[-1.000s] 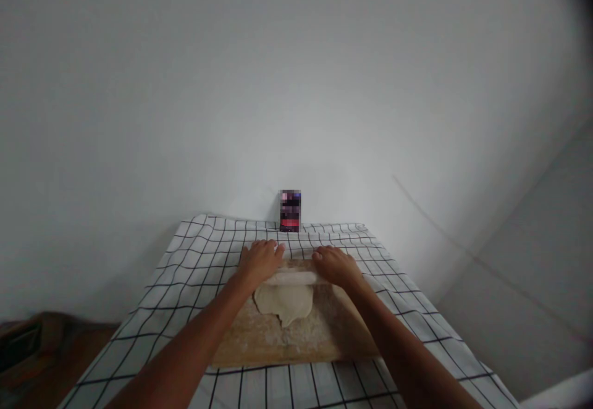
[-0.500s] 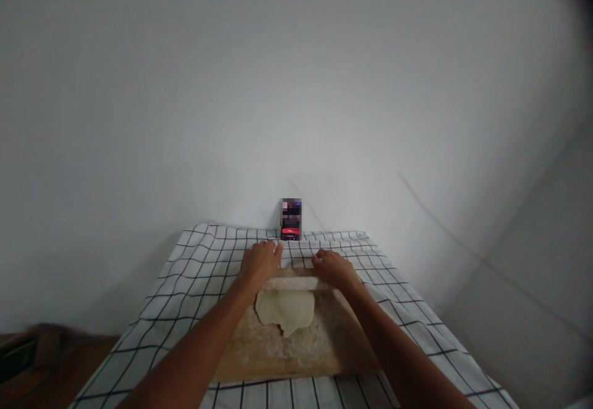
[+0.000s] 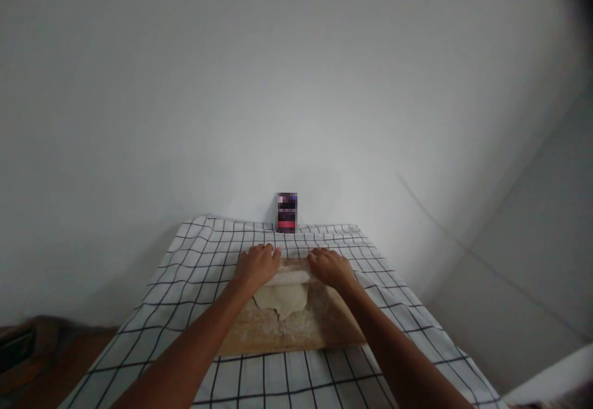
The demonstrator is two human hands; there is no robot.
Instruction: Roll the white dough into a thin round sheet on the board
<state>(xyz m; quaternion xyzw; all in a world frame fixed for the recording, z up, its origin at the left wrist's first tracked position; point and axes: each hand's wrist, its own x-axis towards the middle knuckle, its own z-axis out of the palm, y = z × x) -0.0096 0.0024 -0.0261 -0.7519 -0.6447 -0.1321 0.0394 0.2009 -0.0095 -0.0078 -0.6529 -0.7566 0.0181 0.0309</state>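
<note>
A pale wooden rolling pin lies crosswise on the far part of a floured wooden board. Under and in front of the pin spreads a flat sheet of dough with a ragged near edge; its far part is hidden. My left hand is closed over the pin's left end, thumb pointing inward. Over the right end, my right hand is closed too, its fingers curled forward. Both hands cover the pin's ends.
A white cloth with a dark grid covers the table. At its back edge, a phone with a blurred screen leans upright on the white wall. A dark brown object stands low at the left, beyond the table.
Both hands and the rolling pin have shifted slightly toward me relative to the board's far edge, and less of the dough shows. The whole view has also tilted a little.
</note>
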